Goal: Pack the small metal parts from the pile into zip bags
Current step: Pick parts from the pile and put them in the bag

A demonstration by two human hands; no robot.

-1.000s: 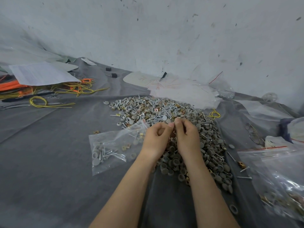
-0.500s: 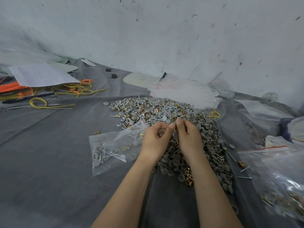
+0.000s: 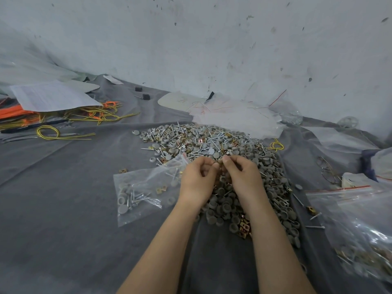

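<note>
1. A person's left hand (image 3: 198,181) and right hand (image 3: 244,177) meet fingertip to fingertip over the near-middle of a pile of small metal parts (image 3: 201,141), both forearms reaching in from the bottom edge.
2. Both hands have their fingers curled in, thumbs drawn against the forefingers. Whatever sits between the tips is too small to make out, so it cannot be told whether either hand has hold of a part.
3. The pile, a mix of grey round caps, silver screws and brass-coloured clips, lies spread on a grey cloth (image 3: 63,209), running from near the foot of the wall (image 3: 212,49) back toward the person along the right forearm.
4. A clear zip bag (image 3: 137,187) lies flat on the cloth just left of the left hand, its mouth end toward the pile, touching its edge. A few caps, screws and clips show inside it (most gathered near the bottom corner).
5. A second zip bag (image 3: 350,219), red strip along its top, lies at the right edge, apart from the pile, with parts visible inside.
6. Far left, well away from the hands: yellow wires (image 3: 53,132), orange strips (image 3: 12,112) and a sheet of paper (image 3: 53,96).
</note>
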